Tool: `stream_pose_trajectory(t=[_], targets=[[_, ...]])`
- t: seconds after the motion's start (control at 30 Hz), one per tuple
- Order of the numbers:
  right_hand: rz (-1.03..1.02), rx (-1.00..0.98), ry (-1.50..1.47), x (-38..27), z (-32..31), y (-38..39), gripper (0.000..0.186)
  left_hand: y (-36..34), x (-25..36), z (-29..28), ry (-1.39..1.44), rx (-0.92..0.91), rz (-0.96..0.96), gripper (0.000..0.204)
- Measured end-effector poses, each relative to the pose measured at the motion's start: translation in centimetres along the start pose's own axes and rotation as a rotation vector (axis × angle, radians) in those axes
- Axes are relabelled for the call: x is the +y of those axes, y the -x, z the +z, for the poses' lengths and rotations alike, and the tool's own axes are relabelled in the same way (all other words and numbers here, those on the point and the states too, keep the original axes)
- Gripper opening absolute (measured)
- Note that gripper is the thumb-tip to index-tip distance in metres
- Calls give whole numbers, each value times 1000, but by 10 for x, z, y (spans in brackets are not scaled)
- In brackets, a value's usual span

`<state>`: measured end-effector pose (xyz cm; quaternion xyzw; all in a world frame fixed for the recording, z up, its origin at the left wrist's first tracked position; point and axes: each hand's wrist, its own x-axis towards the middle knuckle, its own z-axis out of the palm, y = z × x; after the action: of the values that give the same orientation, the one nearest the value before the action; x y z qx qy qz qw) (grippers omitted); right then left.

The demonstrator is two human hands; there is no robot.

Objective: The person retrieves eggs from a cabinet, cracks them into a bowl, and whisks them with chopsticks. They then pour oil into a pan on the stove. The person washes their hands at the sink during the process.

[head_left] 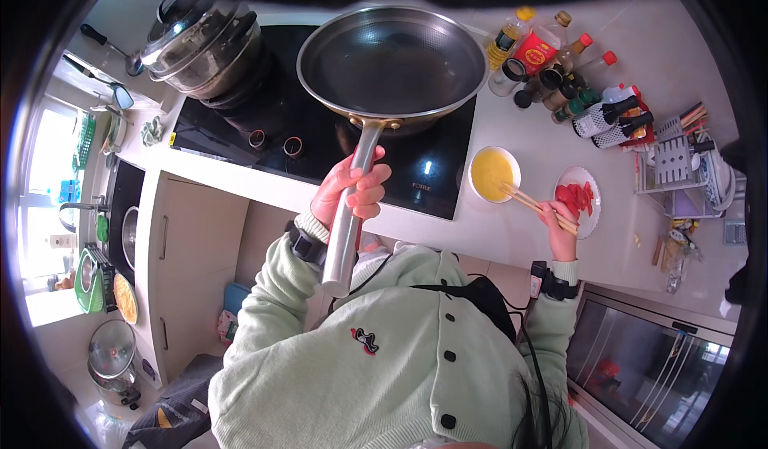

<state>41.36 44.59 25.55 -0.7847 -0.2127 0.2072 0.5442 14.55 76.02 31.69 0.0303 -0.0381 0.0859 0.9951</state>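
Observation:
My left hand (350, 187) is closed round the long metal handle of a frying pan (392, 61). The dark inside of the pan faces up, over the right side of the black cooktop (416, 161); whether it rests there or hangs just above I cannot tell. In my right hand (558, 219) is a pair of chopsticks (530, 201), their tips dipped in a white bowl (510, 159) of yellow liquid that looks like beaten egg (490, 174). Close beside that hand, red tomato pieces (574, 197) lie on a white plate (590, 227).
A lidded steel pot (204, 49) stands on the cooktop's left side. Bottles and jars (552, 49) crowd the counter behind the bowl. Right of them is a utensil rack (676, 161) with dishes. A sink (130, 237) lies far left, and a glass-fronted appliance (640, 369) is low at right.

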Motion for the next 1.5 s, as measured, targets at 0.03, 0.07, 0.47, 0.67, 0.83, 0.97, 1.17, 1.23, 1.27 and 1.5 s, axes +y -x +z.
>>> stream_pose_trajectory(t=[0.03, 0.07, 0.47, 0.67, 0.83, 0.97, 1.17, 1.23, 1.27, 1.5], targets=[[-6, -14, -15, -1, 0, 0, 19, 2, 1, -5, -36, 18, 13, 40], [11, -7, 11, -2, 0, 0, 19, 3, 1, -10, -58, 35, 18, 39], [-30, -22, -10, -6, 0, -7, 17, 8, -1, -48, -230, 85, -56, 44], [-90, -2, 45, -10, 1, -11, 18, 5, -6, -54, -241, 105, -49, 44], [94, -30, -108, -5, -3, -10, 22, 6, -9, -58, -342, 196, -70, 46], [-19, 1, -110, 3, -9, -5, 24, 13, -13, -61, -488, 292, -96, 45], [-31, 54, -184, 7, -13, -9, 26, 13, 6, -65, -590, 213, -142, 53], [-11, -50, -152, 8, -14, -14, 25, 13, 17, -70, -661, 163, -107, 68], [-19, -140, -193, 9, -14, -16, 25, 15, 21, -74, -645, 132, -77, 75], [-23, -69, -166, 17, -27, -16, 24, 68, -8, -123, -354, 264, 0, 94]])
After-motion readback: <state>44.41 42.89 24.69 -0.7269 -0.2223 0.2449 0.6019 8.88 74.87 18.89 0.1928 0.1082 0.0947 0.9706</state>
